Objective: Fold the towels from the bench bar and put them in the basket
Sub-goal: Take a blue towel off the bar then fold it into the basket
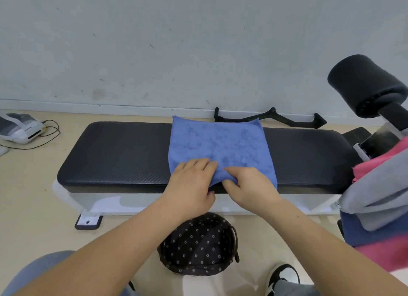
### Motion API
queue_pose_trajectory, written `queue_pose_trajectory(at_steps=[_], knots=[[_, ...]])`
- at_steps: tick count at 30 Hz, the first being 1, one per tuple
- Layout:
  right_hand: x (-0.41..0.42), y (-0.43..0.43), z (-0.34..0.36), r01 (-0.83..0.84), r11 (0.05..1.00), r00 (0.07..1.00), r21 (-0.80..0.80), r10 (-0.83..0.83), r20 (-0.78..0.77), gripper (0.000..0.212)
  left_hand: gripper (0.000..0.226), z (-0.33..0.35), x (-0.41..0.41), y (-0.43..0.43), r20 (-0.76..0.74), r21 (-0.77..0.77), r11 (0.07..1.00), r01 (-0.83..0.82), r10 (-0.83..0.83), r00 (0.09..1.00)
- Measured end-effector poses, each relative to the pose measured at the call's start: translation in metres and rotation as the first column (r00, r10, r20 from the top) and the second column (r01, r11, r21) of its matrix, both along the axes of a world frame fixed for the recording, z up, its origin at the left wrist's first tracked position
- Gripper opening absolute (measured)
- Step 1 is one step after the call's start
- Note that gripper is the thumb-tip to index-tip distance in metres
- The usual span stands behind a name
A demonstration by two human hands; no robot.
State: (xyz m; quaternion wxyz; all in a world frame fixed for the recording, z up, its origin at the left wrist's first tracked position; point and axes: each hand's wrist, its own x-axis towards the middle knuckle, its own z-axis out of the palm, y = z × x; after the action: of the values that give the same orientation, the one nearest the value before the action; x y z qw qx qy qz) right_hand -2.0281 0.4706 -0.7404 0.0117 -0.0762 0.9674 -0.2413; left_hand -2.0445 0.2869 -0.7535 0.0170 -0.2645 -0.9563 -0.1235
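Pinching fuzzy blue towel (218, 143) — left hand (191, 185), right hand (250, 186), fingers clamped on its hem — atop ribbed bench (114, 154).

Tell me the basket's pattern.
Basket: dark with small white flowers; head view.

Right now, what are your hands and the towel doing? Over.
Left hand on blue towel, right hand pinching its near edge. Towel spread on bench. Basket below, nothing blocking.

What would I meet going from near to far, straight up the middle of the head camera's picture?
patterned basket on the floor → blue towel spread across the bench → black handle lying on the floor behind the bench → wall
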Motion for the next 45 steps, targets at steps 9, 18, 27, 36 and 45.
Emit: queue_pose_trajectory(at_steps=[9,18,27,36,45], knots=[[0.001,0.011,0.002,0.058,0.983,0.998,0.175,-0.053,-0.035,0.009,0.042,0.025,-0.022,-0.021,-0.155,-0.018,0.993,-0.118,0.114,0.981],[0.009,0.048,0.026,0.166,0.939,0.982,0.301,-0.186,0.038,0.028,0.023,0.031,-0.026,-0.037,0.053,0.033,0.965,-0.259,0.257,0.965],[0.031,0.1,0.04,0.249,0.959,0.956,-0.134,-0.221,0.193,0.017,0.027,0.045,-0.021,-0.043,0.428,0.368,0.86,-0.354,0.182,0.885],[-0.026,0.096,0.038,0.749,0.54,0.654,-0.384,-0.511,0.557,0.01,0.027,0.038,-0.05,-0.045,0.475,0.51,0.661,-0.55,0.316,0.821],[-0.068,0.1,0.002,0.648,0.637,0.759,-0.417,-0.587,0.284,0.018,0.014,0.001,-0.111,-0.03,0.339,0.484,0.675,-0.557,0.443,0.83]])
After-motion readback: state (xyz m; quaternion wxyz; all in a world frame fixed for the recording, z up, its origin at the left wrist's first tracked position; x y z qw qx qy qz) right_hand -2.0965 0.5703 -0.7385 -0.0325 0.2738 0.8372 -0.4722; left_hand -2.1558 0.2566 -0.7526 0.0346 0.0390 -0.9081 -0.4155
